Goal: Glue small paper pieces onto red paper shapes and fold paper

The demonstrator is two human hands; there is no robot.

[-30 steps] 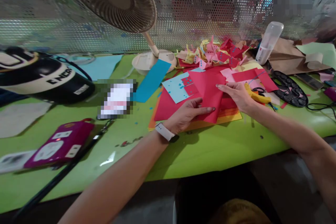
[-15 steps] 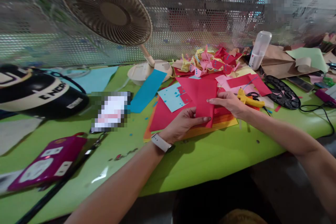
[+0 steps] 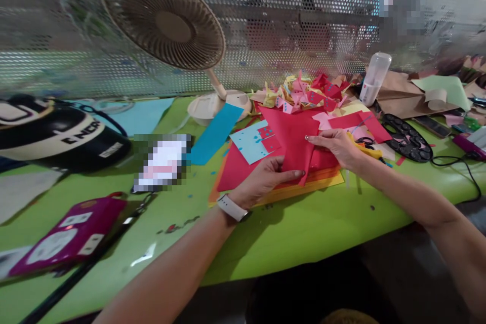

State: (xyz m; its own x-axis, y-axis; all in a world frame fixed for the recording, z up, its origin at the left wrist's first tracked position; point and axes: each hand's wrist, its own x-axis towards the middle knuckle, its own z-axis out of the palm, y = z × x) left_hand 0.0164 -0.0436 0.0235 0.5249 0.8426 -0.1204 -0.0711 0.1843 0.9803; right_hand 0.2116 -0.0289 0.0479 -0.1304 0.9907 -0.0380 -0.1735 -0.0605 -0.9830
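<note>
A folded red paper [image 3: 294, 144] is held up between both hands above a stack of red, orange and yellow sheets [image 3: 231, 172]. My left hand [image 3: 268, 179], with a white watch band at the wrist, pinches its lower edge. My right hand [image 3: 334, 146] pinches the paper's right edge between thumb and finger. Beside the red paper, to its left, lies a light blue sheet [image 3: 248, 144] with darker blue bits. Yellow-handled scissors or a similar tool [image 3: 366, 148] lie partly hidden behind my right hand.
Folded paper pieces [image 3: 304, 92] are heaped behind the stack. A fan [image 3: 174, 25], blue strip [image 3: 216, 134], black bag [image 3: 64, 136], blurred-out phone [image 3: 163, 162] and purple power strip [image 3: 72, 233] are left. A clear bottle [image 3: 375, 78] and black tray [image 3: 408, 139] are right.
My right hand has shifted slightly right along with the paper's right edge, and the paper's fold looks more slanted. My left hand keeps its pinch. The camera view has moved slightly.
</note>
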